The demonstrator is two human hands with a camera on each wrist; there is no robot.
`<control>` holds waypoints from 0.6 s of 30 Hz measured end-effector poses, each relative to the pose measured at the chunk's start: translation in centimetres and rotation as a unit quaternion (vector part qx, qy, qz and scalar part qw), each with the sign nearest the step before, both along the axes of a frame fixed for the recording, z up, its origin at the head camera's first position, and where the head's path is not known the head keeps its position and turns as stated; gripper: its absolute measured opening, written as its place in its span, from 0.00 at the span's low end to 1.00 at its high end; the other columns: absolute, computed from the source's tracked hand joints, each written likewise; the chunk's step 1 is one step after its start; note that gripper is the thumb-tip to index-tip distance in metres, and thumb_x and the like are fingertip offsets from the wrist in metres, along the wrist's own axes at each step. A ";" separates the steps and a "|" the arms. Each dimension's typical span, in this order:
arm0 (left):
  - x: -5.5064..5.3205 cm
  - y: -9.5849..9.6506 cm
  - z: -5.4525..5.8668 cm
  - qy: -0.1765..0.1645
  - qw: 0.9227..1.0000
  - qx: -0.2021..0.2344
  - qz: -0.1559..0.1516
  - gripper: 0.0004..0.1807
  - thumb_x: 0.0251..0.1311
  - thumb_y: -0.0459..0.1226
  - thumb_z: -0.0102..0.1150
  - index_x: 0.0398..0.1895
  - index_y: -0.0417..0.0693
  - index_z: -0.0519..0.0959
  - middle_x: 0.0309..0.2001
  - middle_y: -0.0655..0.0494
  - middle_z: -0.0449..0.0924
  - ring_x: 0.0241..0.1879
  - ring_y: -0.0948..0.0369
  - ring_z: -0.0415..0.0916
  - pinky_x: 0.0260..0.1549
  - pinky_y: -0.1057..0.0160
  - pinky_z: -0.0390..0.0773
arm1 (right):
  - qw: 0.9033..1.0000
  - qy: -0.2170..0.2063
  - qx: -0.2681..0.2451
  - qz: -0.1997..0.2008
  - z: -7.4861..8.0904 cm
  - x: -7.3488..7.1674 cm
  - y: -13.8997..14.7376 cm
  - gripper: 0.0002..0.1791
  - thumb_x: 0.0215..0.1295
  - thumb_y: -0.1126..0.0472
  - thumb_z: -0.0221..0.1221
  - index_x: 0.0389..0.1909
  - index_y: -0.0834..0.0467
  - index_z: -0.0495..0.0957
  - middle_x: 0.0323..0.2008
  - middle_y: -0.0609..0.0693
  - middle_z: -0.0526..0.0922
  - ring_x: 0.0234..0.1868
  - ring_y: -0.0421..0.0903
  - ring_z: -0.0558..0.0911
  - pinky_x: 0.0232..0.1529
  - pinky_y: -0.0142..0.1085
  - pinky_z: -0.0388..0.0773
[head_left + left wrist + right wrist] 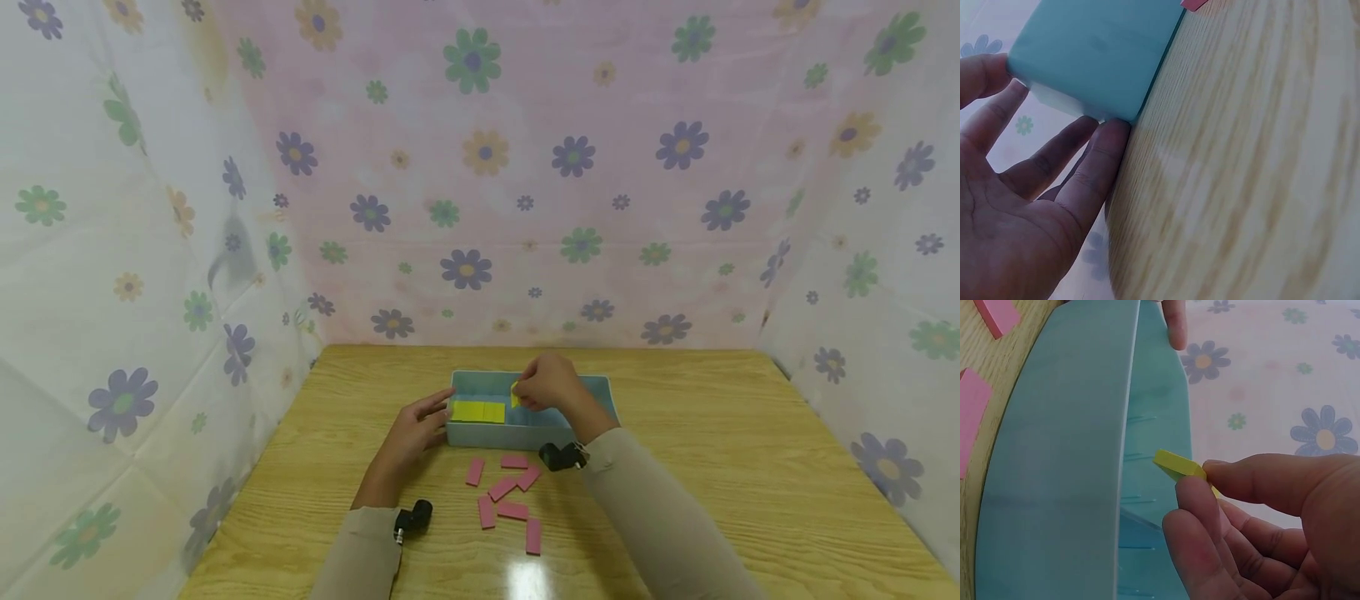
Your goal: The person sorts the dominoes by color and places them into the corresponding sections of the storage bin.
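Right grip (551,384) over blue box (491,437), yellow tile (1176,462) between fingertips (1194,491)

In front of the blue tray (487,436), passage is obstructed by pink pieces (513,510); its left end is blocked by the left fingers (1094,175); room is left on the surface (712,433) rightward.
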State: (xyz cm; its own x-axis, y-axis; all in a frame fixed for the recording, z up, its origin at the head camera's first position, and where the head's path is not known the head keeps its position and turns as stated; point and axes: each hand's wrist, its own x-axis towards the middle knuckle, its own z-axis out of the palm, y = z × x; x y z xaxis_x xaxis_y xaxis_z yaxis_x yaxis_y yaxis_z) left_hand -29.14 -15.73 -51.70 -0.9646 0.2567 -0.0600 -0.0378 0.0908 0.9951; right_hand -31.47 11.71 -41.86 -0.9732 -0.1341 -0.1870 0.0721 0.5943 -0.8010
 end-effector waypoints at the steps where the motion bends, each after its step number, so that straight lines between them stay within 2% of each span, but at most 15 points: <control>1: 0.0 0.0 0.0 0.000 1.000 -0.001 -0.001 0.25 0.78 0.38 0.52 0.76 0.56 0.70 0.76 0.40 0.64 0.72 0.43 0.69 0.60 0.47 0.81 | 1.000 -0.001 0.000 0.000 -0.1 -0.1 0.0 0.07 0.65 0.63 0.69 0.37 0.64 0.87 0.28 0.55 0.89 0.34 0.55 0.90 0.40 0.48 0.89; 6: 0.0 -0.2 -0.1 0.002 1.000 -0.004 -0.008 0.25 0.79 0.39 0.51 0.77 0.56 0.69 0.76 0.40 0.64 0.72 0.44 0.69 0.60 0.48 0.81 | 1.000 -0.002 0.010 -0.003 -0.4 -0.2 -0.2 0.06 0.64 0.63 0.69 0.35 0.64 0.88 0.27 0.55 0.89 0.30 0.51 0.89 0.37 0.46 0.90; 14: 0.1 -0.1 -0.1 0.002 1.000 -0.001 -0.005 0.26 0.78 0.40 0.53 0.77 0.58 0.70 0.76 0.42 0.64 0.72 0.45 0.69 0.60 0.48 0.81 | 1.000 0.004 0.022 -0.001 -0.6 0.0 -0.4 0.06 0.64 0.63 0.69 0.33 0.63 0.89 0.25 0.54 0.89 0.30 0.53 0.90 0.36 0.45 0.90; 18: 0.1 -0.1 -0.1 0.005 1.000 -0.004 -0.004 0.26 0.78 0.40 0.53 0.77 0.57 0.70 0.76 0.41 0.65 0.72 0.44 0.69 0.60 0.47 0.81 | 0.999 0.010 0.033 0.002 -0.7 0.0 -0.5 0.06 0.64 0.63 0.69 0.33 0.63 0.89 0.24 0.55 0.89 0.28 0.50 0.89 0.35 0.44 0.89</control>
